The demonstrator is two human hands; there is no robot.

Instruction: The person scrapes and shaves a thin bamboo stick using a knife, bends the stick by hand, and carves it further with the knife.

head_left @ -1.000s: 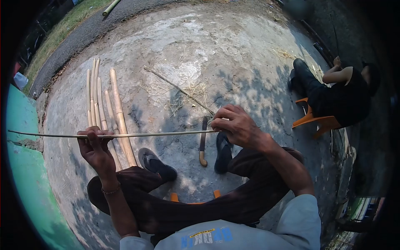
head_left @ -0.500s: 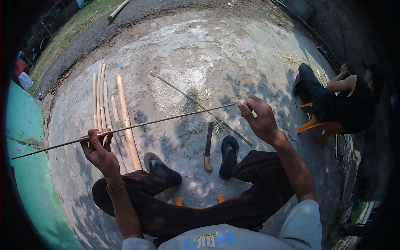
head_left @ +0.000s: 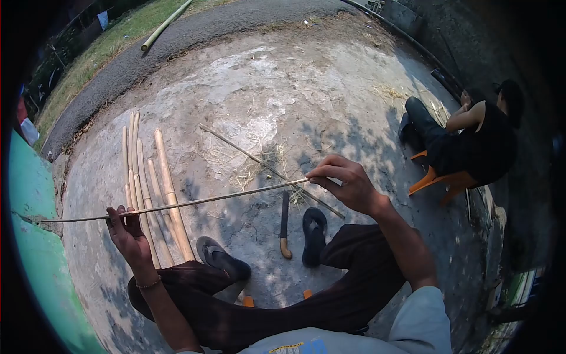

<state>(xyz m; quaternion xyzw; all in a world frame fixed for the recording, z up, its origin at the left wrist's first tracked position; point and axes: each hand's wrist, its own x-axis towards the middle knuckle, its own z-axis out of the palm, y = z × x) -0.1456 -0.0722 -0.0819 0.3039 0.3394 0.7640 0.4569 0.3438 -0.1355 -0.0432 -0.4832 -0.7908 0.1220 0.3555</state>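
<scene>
A long thin bamboo strip (head_left: 236, 193) stretches across in front of me, nearly level and slightly bowed. My right hand (head_left: 348, 184) pinches its right end between thumb and fingertips. Farther along to the left, my left hand (head_left: 128, 236) grips the strip with thumb and fingers, and its free end sticks out past that hand. Under the strip, on the concrete, lies a machete (head_left: 285, 221) with a dark blade and a wooden handle, between my sandalled feet. Another thin bamboo strip (head_left: 236, 148) rests diagonally on the ground beyond it, over scattered shavings (head_left: 250, 171).
Several bamboo poles (head_left: 167, 177) lie on the left. A green wall (head_left: 41, 265) borders that side. At right, another person (head_left: 471, 141) sits on an orange stool (head_left: 433, 180). One more bamboo pole (head_left: 168, 25) lies by the road (head_left: 112, 82).
My right hand, earlier just off the strip's end, now pinches it and has come lower and left. The strip's left part has shifted right. The whole view has also shifted slightly.
</scene>
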